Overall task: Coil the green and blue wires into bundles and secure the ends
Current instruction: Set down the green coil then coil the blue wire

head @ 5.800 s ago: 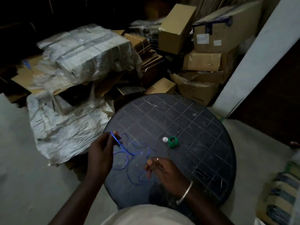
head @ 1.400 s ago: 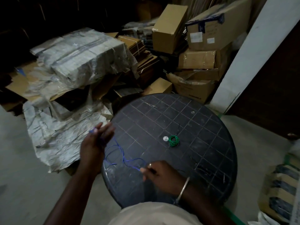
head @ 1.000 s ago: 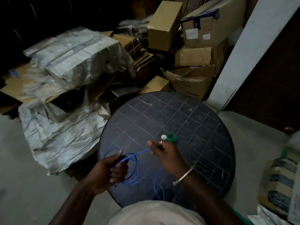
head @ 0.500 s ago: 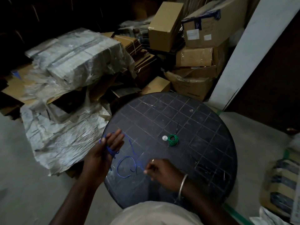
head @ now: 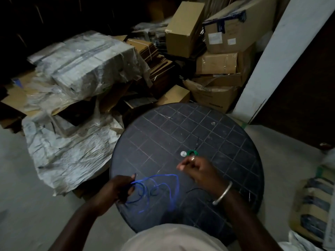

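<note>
You are about halfway, by the look of it. The green wire [head: 192, 152] already lies as a small tight bundle near the middle of the round black table [head: 217, 134], with a little white disc [head: 183, 153] just beside it; whether its end is tucked in is too small to tell.

The blue wire [head: 163, 178] is far from done. It sprawls in loose, uneven loops over the near-left part of the table. Your left hand [head: 116, 191], at the table's near-left edge, grips a few gathered turns of it. Your right hand [head: 197, 171] hovers over the table with its fingers curled, but motion blur hides whether it pinches the wire. I judge that you must gather the rest of the loops and then secure the end.

The tabletop is dark, scored with a grid of pale lines, and scuffed. Beyond the table stand stacked cardboard boxes [head: 183, 28]. Plastic-wrapped bundles [head: 87, 64] lie to its far left and a white pillar [head: 268, 60] rises to its far right. A bare concrete floor [head: 27, 196] runs around it, and the room is dim.
</note>
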{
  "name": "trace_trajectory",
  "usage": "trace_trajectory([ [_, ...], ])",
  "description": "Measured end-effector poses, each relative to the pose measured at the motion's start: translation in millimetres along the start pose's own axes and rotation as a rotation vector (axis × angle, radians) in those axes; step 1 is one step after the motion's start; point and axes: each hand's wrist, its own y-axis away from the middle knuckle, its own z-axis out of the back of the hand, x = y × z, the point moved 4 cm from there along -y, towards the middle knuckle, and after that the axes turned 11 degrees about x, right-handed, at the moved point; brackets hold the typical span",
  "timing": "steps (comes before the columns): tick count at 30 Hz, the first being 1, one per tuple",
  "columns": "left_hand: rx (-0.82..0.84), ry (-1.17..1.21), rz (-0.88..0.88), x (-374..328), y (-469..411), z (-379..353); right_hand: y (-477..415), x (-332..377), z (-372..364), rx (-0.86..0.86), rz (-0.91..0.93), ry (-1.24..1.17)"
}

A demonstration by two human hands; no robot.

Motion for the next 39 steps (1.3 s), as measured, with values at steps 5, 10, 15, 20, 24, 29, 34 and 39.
trace_trajectory([
  [5,0.192,0.54,-0.022,-1,13,17,-3,2,35,-0.112,-0.064,-0.397],
  [10,0.018,0.373,-0.071,-18,7,-8,-19,-10,-47,0.118,-0.195,-0.136],
  [15,0.0,0.272,-0.097,-35,8,-24,-28,-21,-64,0.092,-0.046,-0.12],
  [20,0.222,0.653,-0.176,-34,4,-14,-22,-19,-66,0.173,-0.054,-0.138],
  [24,0.437,0.928,-0.312,-34,3,6,-11,-10,-48,0.071,0.026,-0.321],
  [29,0.455,1.315,-0.421,-35,17,37,-9,-24,7,-0.222,0.006,-0.335],
  [34,0.193,1.286,-0.47,-42,19,50,-6,-39,-13,-0.053,-0.033,0.334],
  [39,-0.163,0.699,-0.605,-55,4,18,7,-7,-85,0.382,0.136,0.71],
])
